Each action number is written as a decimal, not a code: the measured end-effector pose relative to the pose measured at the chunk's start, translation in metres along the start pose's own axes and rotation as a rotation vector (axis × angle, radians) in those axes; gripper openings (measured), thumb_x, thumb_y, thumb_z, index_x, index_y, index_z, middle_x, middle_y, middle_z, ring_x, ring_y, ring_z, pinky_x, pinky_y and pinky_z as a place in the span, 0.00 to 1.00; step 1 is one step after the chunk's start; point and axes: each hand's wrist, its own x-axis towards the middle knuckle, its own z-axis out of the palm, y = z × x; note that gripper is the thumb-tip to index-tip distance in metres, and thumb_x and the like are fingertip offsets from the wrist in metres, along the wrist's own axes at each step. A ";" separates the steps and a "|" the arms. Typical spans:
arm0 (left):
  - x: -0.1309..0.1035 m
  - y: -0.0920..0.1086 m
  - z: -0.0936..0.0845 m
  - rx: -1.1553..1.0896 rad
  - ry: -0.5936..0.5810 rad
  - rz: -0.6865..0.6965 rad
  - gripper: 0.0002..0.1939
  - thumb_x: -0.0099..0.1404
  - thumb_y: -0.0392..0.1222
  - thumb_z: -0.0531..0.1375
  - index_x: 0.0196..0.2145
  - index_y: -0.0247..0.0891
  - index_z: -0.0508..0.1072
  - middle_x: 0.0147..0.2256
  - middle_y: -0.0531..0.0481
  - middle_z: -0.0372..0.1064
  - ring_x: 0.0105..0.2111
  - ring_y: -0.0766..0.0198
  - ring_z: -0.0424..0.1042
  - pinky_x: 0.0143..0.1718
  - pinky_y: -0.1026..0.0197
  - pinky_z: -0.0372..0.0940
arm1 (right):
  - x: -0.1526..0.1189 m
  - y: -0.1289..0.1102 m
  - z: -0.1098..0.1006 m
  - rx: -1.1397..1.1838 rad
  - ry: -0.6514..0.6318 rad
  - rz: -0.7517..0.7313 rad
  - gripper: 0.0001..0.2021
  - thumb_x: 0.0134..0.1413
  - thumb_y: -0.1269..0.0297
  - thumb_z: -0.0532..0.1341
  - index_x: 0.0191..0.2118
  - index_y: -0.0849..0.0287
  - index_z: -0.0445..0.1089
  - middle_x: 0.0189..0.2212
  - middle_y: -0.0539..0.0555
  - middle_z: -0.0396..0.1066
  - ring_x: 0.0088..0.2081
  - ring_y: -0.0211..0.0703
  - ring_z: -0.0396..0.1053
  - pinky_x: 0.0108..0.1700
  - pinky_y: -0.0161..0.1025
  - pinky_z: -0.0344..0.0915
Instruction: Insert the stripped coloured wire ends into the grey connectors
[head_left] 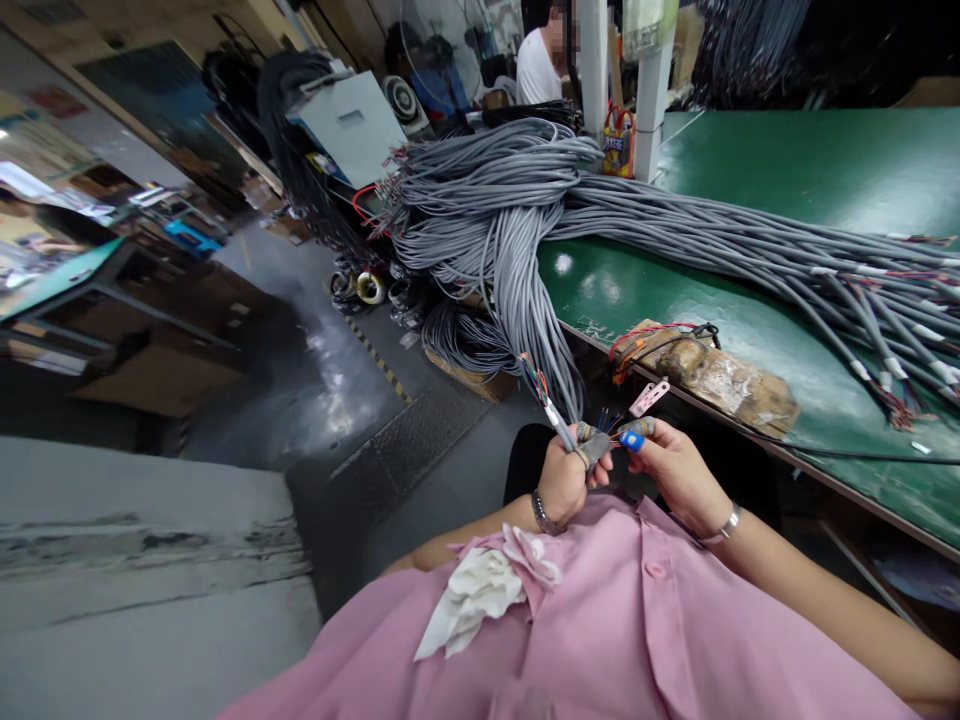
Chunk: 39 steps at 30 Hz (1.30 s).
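Wrapped round a grey cable (559, 420) is my left hand (570, 475), its fingertips covered in grey tape. The cable end has a white band and splayed coloured wires (540, 378) pointing up and left. My right hand (675, 470), with blue tape on the thumb, pinches thin wires (615, 430) just right of my left hand. The fingertips of both hands nearly meet in front of the pink shirt. Beyond them, a large bundle of grey cables (517, 240) hangs over the table edge.
The green table (787, 150) reaches to the right, carrying long grey cables with stripped ends. A wooden block (727, 380) with red and black leads sits at its near edge, beside a pink clip (649, 398). A person in white (536, 68) is behind the table. Cable coils lie below left.
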 end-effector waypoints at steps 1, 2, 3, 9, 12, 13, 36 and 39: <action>0.000 0.000 0.000 0.001 0.005 0.000 0.16 0.55 0.50 0.64 0.23 0.35 0.65 0.18 0.53 0.67 0.12 0.73 0.61 0.13 0.70 0.48 | -0.001 0.001 0.000 0.001 0.006 0.005 0.09 0.47 0.61 0.67 0.30 0.60 0.69 0.24 0.48 0.67 0.24 0.33 0.58 0.27 0.34 0.55; -0.001 0.000 0.001 0.000 0.009 0.000 0.16 0.55 0.50 0.64 0.23 0.35 0.65 0.18 0.53 0.67 0.12 0.74 0.61 0.13 0.70 0.48 | -0.001 0.001 0.000 0.005 0.012 0.009 0.09 0.47 0.61 0.67 0.29 0.60 0.69 0.24 0.48 0.67 0.23 0.33 0.58 0.27 0.34 0.55; -0.001 0.001 0.001 -0.003 0.014 0.000 0.16 0.54 0.50 0.64 0.23 0.35 0.65 0.18 0.54 0.67 0.12 0.74 0.61 0.13 0.70 0.48 | -0.002 0.001 0.000 0.009 0.019 0.009 0.09 0.47 0.61 0.67 0.29 0.60 0.69 0.24 0.48 0.67 0.23 0.33 0.57 0.27 0.34 0.55; 0.000 0.001 0.001 -0.052 0.000 -0.004 0.15 0.54 0.48 0.63 0.23 0.35 0.64 0.17 0.54 0.66 0.12 0.74 0.60 0.13 0.70 0.48 | -0.008 0.000 0.000 0.041 -0.005 0.012 0.09 0.46 0.61 0.68 0.30 0.59 0.70 0.25 0.48 0.67 0.25 0.34 0.58 0.29 0.34 0.58; 0.003 0.002 -0.001 -0.060 0.000 -0.014 0.15 0.53 0.48 0.63 0.23 0.35 0.64 0.17 0.55 0.65 0.12 0.74 0.59 0.12 0.70 0.47 | -0.007 -0.001 -0.005 0.135 -0.030 0.023 0.09 0.48 0.59 0.67 0.31 0.58 0.70 0.24 0.48 0.64 0.25 0.34 0.59 0.31 0.36 0.61; 0.003 0.002 -0.001 -0.061 -0.003 -0.016 0.15 0.53 0.48 0.63 0.23 0.35 0.64 0.17 0.55 0.64 0.12 0.74 0.59 0.12 0.70 0.47 | -0.006 -0.001 -0.008 0.169 -0.020 0.020 0.10 0.49 0.57 0.66 0.31 0.58 0.70 0.24 0.48 0.64 0.25 0.35 0.59 0.31 0.36 0.62; 0.016 0.026 0.010 -0.042 -0.312 -0.212 0.14 0.51 0.46 0.65 0.23 0.35 0.65 0.16 0.55 0.64 0.10 0.74 0.57 0.11 0.70 0.48 | 0.037 -0.017 -0.015 0.271 0.093 -0.026 0.19 0.45 0.44 0.65 0.33 0.55 0.73 0.26 0.50 0.68 0.28 0.39 0.64 0.31 0.36 0.64; 0.017 0.026 0.012 -0.026 -0.318 -0.204 0.14 0.51 0.46 0.65 0.23 0.35 0.65 0.15 0.55 0.64 0.10 0.74 0.57 0.11 0.70 0.48 | 0.037 -0.018 -0.014 0.248 0.104 -0.036 0.19 0.44 0.43 0.65 0.32 0.55 0.73 0.27 0.51 0.69 0.28 0.39 0.65 0.32 0.37 0.64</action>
